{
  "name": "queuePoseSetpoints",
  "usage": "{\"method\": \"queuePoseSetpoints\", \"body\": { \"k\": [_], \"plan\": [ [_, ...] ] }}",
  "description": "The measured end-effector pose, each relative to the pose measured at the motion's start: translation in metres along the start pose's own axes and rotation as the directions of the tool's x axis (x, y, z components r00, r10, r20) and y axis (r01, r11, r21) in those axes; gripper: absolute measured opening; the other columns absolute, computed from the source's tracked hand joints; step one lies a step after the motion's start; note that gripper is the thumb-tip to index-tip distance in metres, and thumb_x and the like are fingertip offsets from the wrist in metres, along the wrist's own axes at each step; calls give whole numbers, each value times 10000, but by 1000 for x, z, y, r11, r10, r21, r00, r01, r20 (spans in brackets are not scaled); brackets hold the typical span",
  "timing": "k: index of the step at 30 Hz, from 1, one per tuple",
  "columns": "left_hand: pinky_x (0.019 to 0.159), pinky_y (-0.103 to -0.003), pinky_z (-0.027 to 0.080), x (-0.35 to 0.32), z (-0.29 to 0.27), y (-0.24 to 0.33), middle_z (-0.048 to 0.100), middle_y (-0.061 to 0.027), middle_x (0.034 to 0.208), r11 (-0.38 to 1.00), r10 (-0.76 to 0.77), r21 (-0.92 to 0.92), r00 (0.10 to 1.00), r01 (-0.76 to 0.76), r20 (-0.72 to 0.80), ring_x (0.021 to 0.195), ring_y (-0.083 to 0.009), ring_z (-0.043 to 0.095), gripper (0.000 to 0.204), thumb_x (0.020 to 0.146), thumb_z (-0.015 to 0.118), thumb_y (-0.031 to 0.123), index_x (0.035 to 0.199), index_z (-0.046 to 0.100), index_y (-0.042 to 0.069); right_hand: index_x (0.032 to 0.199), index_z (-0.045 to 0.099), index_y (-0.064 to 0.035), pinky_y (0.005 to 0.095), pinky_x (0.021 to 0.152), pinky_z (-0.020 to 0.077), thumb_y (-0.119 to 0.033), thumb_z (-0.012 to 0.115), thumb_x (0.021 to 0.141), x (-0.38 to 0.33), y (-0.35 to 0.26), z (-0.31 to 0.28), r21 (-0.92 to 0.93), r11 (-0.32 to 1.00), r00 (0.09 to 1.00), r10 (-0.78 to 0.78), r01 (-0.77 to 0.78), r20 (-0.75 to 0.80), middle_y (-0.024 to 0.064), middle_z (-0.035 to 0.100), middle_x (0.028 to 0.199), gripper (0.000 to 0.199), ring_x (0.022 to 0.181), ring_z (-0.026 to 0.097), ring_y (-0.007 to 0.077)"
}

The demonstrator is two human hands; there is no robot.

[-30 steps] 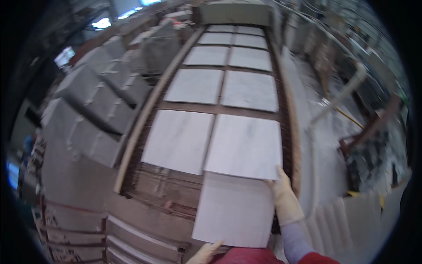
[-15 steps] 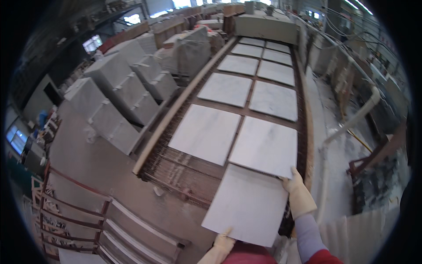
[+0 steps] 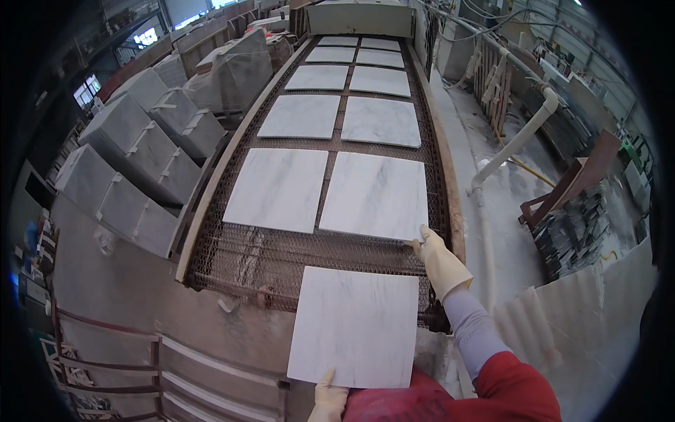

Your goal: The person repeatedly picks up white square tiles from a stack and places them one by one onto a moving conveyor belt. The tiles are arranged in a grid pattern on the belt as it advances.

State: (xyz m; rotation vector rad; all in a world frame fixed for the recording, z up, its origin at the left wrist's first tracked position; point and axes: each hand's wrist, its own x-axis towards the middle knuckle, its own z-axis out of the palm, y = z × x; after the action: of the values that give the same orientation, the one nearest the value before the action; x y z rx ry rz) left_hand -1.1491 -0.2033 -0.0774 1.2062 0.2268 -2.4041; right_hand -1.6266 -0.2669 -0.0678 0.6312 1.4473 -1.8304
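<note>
My left hand point(image 3: 329, 399), in a cream glove, grips the near edge of a square white stone tile point(image 3: 355, 327). Its thumb lies on top, and the fingers underneath are hidden. The tile overlaps the conveyor's near end in this view. My right hand point(image 3: 443, 266), gloved alike, reaches past it and has its fingers closed at the near right corner of another white, grey-veined tile point(image 3: 376, 193). That one lies on the brown mesh conveyor point(image 3: 281, 257). Beside it to the left rests a matching tile point(image 3: 278, 188).
Further tiles lie in two columns toward a pale machine housing point(image 3: 360, 19). Slab stacks point(image 3: 119, 190) lean at left. A metal rack point(image 3: 158, 359) stands at near left. On the right are a white pipe point(image 3: 517, 137) and a brown stand point(image 3: 573, 179).
A gap has opened between the near tile and the tiles on the conveyor. My right hand stays at the conveyor tile's corner, my left on the near tile. The view has turned rightward.
</note>
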Motion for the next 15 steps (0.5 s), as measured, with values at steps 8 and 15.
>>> {"method": "queuePoseSetpoints", "body": {
  "k": [8,15],
  "plan": [
    [1122,-428,269,2,11,0,463,-149,1375,1000,9,24,1000,-10,7,1297,-293,392,480,898,580,184,1310,447,-24,1211,515,-62,418,810,551,-242,584,923,21,-1,-12,176,981,991,101,-84,-88,118,529,1207,347,1095,515,334],
    [1124,-418,269,21,-1,6,467,-144,1377,994,-88,-64,994,92,58,1294,-288,400,467,902,566,187,1302,457,-27,1316,432,-38,524,952,465,-192,511,944,20,-5,-18,317,944,994,68,-93,87,158,414,1389,410,1257,391,408]
  ]
}}
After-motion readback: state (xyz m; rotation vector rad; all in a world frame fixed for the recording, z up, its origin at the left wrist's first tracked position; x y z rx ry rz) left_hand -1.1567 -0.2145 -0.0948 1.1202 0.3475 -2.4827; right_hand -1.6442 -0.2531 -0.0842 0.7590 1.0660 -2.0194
